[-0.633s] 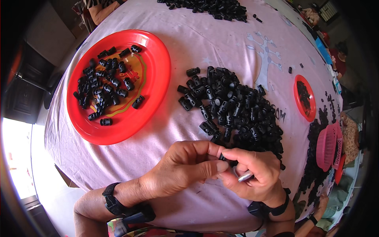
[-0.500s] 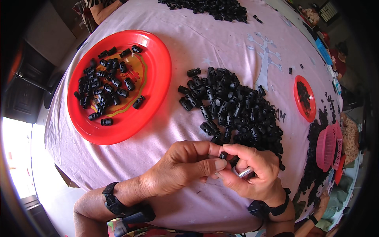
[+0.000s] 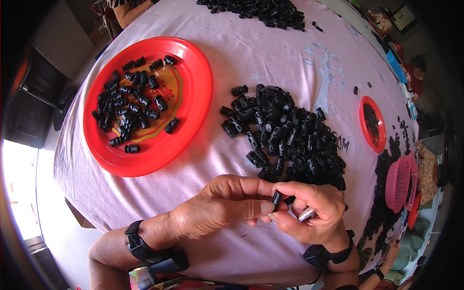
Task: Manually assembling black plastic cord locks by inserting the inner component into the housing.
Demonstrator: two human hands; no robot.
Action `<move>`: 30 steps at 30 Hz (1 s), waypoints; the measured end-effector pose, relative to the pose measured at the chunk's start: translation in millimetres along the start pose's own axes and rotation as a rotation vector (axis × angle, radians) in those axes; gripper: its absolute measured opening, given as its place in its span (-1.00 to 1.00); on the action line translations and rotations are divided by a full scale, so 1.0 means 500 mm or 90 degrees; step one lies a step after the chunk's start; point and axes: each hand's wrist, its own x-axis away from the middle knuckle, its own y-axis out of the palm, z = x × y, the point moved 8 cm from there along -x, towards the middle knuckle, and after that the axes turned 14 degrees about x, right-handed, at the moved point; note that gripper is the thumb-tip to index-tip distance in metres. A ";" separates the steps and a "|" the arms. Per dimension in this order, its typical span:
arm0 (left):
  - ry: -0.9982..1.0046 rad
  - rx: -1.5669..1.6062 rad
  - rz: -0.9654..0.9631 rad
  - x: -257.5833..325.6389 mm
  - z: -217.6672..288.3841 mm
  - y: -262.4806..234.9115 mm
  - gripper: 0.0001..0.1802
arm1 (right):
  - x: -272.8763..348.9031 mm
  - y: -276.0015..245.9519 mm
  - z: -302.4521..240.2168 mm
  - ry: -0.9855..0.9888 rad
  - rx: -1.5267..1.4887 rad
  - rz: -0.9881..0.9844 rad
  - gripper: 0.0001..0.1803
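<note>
over pale cloth (image 3: 270, 43) both hands' grips close on one black toggle (image 3: 277, 197) (left hand (image 3: 220, 208) and right hand (image 3: 314, 212) fingertips meeting).

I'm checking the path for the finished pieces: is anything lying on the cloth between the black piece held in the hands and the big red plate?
Nothing visible does. The small black piece is pinched between the left hand and right hand; bare pink cloth runs from there to the big red plate. The black pile lies off to the right.
</note>
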 end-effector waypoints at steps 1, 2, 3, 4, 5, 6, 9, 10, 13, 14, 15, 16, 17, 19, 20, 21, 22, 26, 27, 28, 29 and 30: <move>-0.001 -0.001 0.000 0.000 0.000 0.000 -0.65 | 0.001 0.000 0.001 -0.004 -0.003 0.001 -0.57; -0.001 0.000 0.000 0.000 0.000 0.000 -0.65 | 0.002 0.000 0.001 -0.008 -0.005 0.002 -0.57; 0.000 0.000 0.000 0.000 -0.001 -0.001 -0.65 | 0.002 0.000 0.001 -0.008 -0.005 0.001 -0.57; 0.001 0.000 0.000 -0.001 -0.001 -0.002 -0.65 | 0.001 0.000 0.000 -0.009 0.000 -0.004 -0.58; 0.001 0.001 0.000 -0.001 -0.001 -0.003 -0.65 | 0.000 0.000 0.000 -0.010 0.005 -0.008 -0.58; 0.010 -0.003 -0.008 0.000 0.002 0.000 -0.66 | -0.001 0.001 -0.002 -0.011 0.005 -0.009 -0.58; 0.022 0.013 0.007 0.002 0.006 0.002 -0.68 | -0.001 0.004 -0.007 -0.023 0.008 -0.011 -0.58; 0.023 0.032 0.030 0.002 0.005 -0.002 -0.70 | 0.001 0.004 -0.006 -0.025 0.004 -0.002 -0.58; 0.020 0.027 0.034 0.001 0.003 -0.004 -0.68 | 0.001 0.002 -0.006 -0.030 0.002 0.008 -0.56; 0.020 0.027 0.033 0.001 0.004 -0.002 -0.68 | 0.000 0.001 -0.007 -0.033 0.006 0.010 -0.54; 0.017 0.038 0.044 0.000 0.005 -0.003 -0.67 | 0.000 -0.002 -0.009 -0.033 0.005 0.009 -0.54; 0.013 0.049 0.054 -0.001 0.005 -0.005 -0.67 | 0.001 -0.004 -0.006 0.000 0.017 -0.002 -0.52; 0.014 0.049 0.054 -0.001 0.004 -0.006 -0.67 | 0.003 -0.004 -0.001 0.034 0.030 -0.013 -0.50; 0.023 0.072 0.069 0.000 0.005 -0.011 -0.66 | 0.009 -0.006 0.003 0.071 0.021 -0.001 -0.54; 0.024 0.072 0.070 0.001 0.003 -0.013 -0.66 | 0.012 -0.009 0.011 0.108 0.012 0.011 -0.58; 0.024 0.074 0.061 0.001 0.002 -0.013 -0.67 | 0.013 -0.010 0.012 0.107 0.013 0.011 -0.58; 0.023 0.077 0.053 0.001 0.002 -0.012 -0.68 | 0.014 -0.009 0.011 0.087 0.044 -0.008 -0.57; 0.016 0.082 0.058 0.000 0.001 -0.012 -0.68 | -0.003 -0.003 -0.007 0.005 0.122 -0.021 -0.58; 0.014 0.098 0.059 0.001 0.002 -0.009 -0.68 | -0.002 0.000 -0.006 0.006 0.123 -0.021 -0.58; 0.011 0.114 0.060 0.000 0.002 -0.008 -0.68 | -0.001 0.004 -0.002 0.017 0.116 -0.017 -0.56; 0.010 0.115 0.058 -0.001 0.001 -0.009 -0.68 | 0.001 0.004 0.002 0.028 0.109 -0.013 -0.54; 0.009 0.115 0.051 -0.001 -0.001 -0.008 -0.68 | 0.000 0.004 0.001 0.028 0.109 -0.013 -0.54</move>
